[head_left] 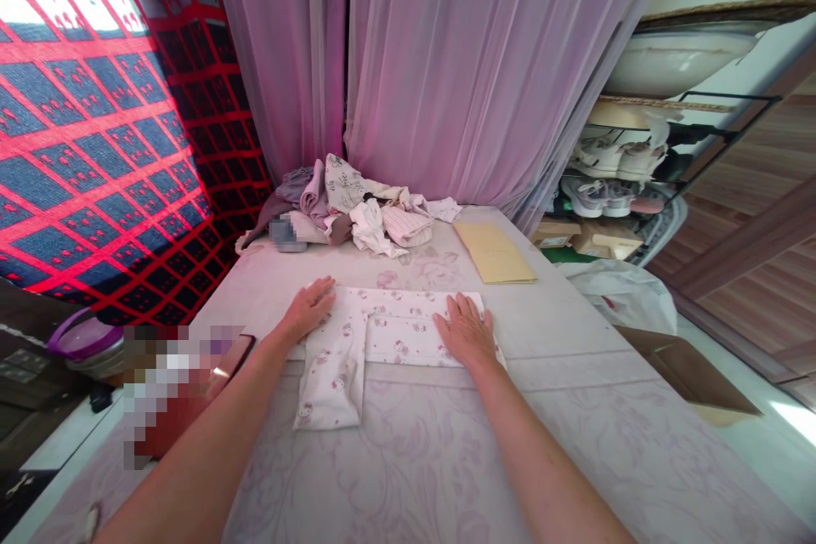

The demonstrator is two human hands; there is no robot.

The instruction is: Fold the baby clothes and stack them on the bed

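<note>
Cloth (pixel 401 336) lies flat from left hand (pixel 311 308), fingers slightly parted, to right hand (pixel 467 330), fingers fanned. Its rumpled flap (pixel 331 382), on the near side of the left fingers, could crease if that palm drags.

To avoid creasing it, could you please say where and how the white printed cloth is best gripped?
Probably pinch the white printed cloth by the near edge of its left strip, coming from the person's side. That strip juts toward the person, its end uncovered, while the left hand rests at the far left corner and the right hand on the right end.
</note>
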